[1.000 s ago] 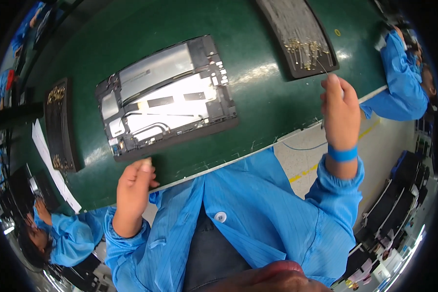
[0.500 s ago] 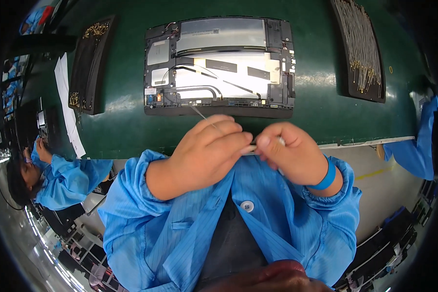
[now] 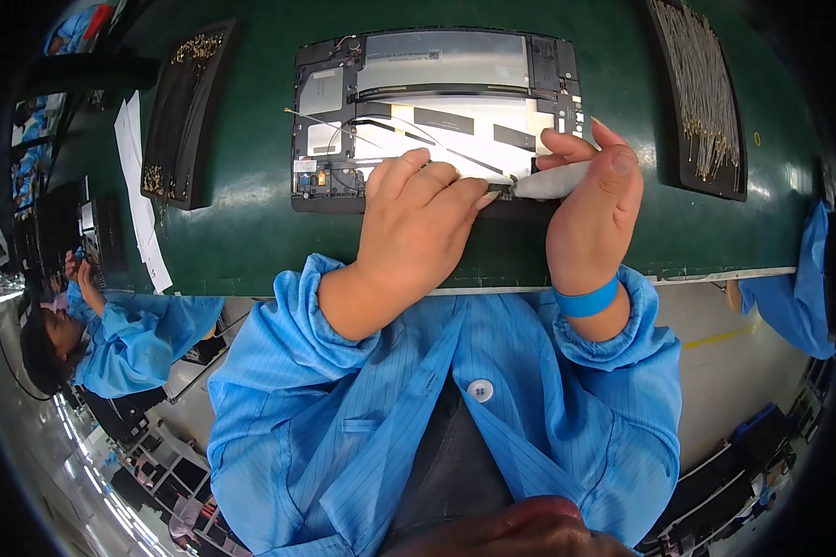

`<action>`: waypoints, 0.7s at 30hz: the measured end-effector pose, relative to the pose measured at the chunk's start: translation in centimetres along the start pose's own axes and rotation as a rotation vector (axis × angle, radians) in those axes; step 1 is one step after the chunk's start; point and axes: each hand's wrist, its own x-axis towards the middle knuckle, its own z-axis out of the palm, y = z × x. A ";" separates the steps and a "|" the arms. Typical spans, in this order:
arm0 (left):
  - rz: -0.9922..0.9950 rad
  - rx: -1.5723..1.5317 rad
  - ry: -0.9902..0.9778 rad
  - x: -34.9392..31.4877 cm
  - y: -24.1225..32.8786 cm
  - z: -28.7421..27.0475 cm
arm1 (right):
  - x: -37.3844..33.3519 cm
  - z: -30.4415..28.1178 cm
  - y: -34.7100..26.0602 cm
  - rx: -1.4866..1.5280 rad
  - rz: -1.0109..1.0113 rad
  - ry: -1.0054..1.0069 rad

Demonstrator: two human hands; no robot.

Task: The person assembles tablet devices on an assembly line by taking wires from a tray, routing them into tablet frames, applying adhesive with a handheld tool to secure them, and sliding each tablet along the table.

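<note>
- Flat electronic device (image 3: pixel 446 60), its inside exposed, lies on the green bench (image 3: pixel 251 246) in the middle of the head view, silver panels and black wiring showing within a dark frame.
- The left hand (image 3: pixel 413 218) lies over the near edge of the device, fingers drawn close together and bent downward; whether they pinch anything cannot be told, since the palm side is hidden.
- A thin grey cable (image 3: pixel 333 126) with a gold tip slants across the left part of the device, its other end lost behind the left hand.
- The right hand (image 3: pixel 594 218) is closed around a pale, tapered tool (image 3: pixel 555 181), whose narrow end points at the device's near edge, just beside the left fingertips.
- A blue band (image 3: pixel 587 302) circles the right wrist.
- To the right, well apart from the device, a dark tray (image 3: pixel 729 188) carries grey cables (image 3: pixel 701 93) with gold ends.
- To the left, another dark tray (image 3: pixel 195 172) carries black cables with gold ends, beside white paper (image 3: pixel 141 209).
- A co-worker in blue (image 3: pixel 135 339) sits at the far left.
</note>
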 end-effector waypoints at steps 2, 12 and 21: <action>-0.005 0.005 0.004 -0.1 0.0 0.1 | -0.1 -0.1 0.6 -0.008 -0.019 -0.008; -0.011 0.017 0.011 0.0 0.1 0.1 | -0.3 -0.3 1.4 -0.073 -0.168 -0.081; -0.009 0.011 0.013 0.0 0.3 0.2 | -0.3 -0.8 1.4 -0.144 -0.219 -0.111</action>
